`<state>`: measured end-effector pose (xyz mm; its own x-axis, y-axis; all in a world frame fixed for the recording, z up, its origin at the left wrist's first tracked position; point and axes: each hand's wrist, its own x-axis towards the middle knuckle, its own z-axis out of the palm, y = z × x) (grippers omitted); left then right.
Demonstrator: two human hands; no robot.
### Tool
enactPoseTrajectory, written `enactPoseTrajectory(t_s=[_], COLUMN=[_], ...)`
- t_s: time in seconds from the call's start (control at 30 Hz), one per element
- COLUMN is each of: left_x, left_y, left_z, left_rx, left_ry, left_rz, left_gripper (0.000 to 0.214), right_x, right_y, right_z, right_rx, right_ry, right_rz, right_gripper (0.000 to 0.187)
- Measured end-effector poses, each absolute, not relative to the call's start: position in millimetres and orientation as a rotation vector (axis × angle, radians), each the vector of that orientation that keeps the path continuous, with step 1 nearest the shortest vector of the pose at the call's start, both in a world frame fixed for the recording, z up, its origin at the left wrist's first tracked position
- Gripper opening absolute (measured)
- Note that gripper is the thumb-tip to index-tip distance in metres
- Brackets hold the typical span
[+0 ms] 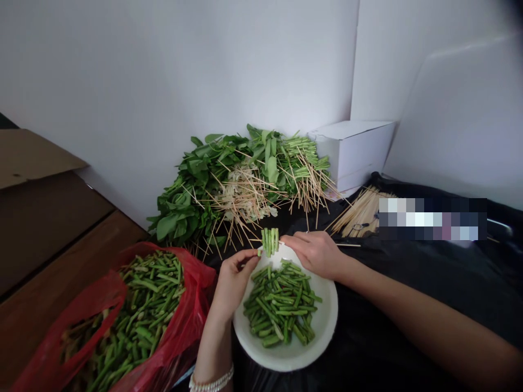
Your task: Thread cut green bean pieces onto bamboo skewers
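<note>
My right hand (316, 253) is closed around a thin wooden skewer (348, 245), whose end sticks out to the right past the hand. Several cut green bean pieces (270, 241) sit side by side on this skewer, above the far rim of a white bowl (286, 363). My left hand (232, 280) pinches a short green bean piece (259, 252) between thumb and forefinger, at the left end of the row. Inside the bowl lies a heap of cut green beans (284, 302). The skewer's tip is too small to make out.
To the left, a red plastic bag (196, 288) holds many more cut beans. Skewered leafy greens (196, 169) and pale skewered pieces (241, 188) are piled behind the bowl. At right lie bare skewers (359, 212). A white box (359, 147) stands against the wall; cardboard (36, 158) is far left.
</note>
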<state>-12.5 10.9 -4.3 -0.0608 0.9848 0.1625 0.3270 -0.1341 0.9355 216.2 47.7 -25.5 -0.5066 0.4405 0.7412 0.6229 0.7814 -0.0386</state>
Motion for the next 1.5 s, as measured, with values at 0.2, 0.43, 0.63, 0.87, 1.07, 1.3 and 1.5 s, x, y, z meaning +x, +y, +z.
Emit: enactPoseTrajectory(t_s=[0.2,0.43,0.63,0.87,1.07,1.3,1.5], left_x=[-18,-10,-8,-9,-11,-18,-14], left_y=[15,14,13,13,13,15,13], left_z=[-9,-2,1,-1,-4,-19,-11], left_rx=[0.932,0.844,0.834,0.849,0.892,1.011,0.973], left_ry=[1.207,1.085,1.090,1.088,1.116,1.172,1.159], left_rz=[1.489,1.549,1.558,1.555,1.538,1.486,1.509], left_gripper=[0.035,0.035,0.034,0.034,0.033,0.031,0.038], right_x=[216,217,217,217,217,217,217], right_y=[47,46,47,47,47,47,46], right_z=[-25,-24,-25,-26,-25,-24,-24], right_rx=[-0.762,-0.765,-0.769,-0.767,-0.765,-0.761,-0.781], right_ry=[-2.199,-2.265,-2.281,-2.288,-2.291,-2.336,-2.322], right_rz=[-0.331,-0.313,-0.295,-0.275,-0.278,-0.280,-0.267], right_gripper=[0.030,0.030,0.029,0.031,0.029,0.028,0.028])
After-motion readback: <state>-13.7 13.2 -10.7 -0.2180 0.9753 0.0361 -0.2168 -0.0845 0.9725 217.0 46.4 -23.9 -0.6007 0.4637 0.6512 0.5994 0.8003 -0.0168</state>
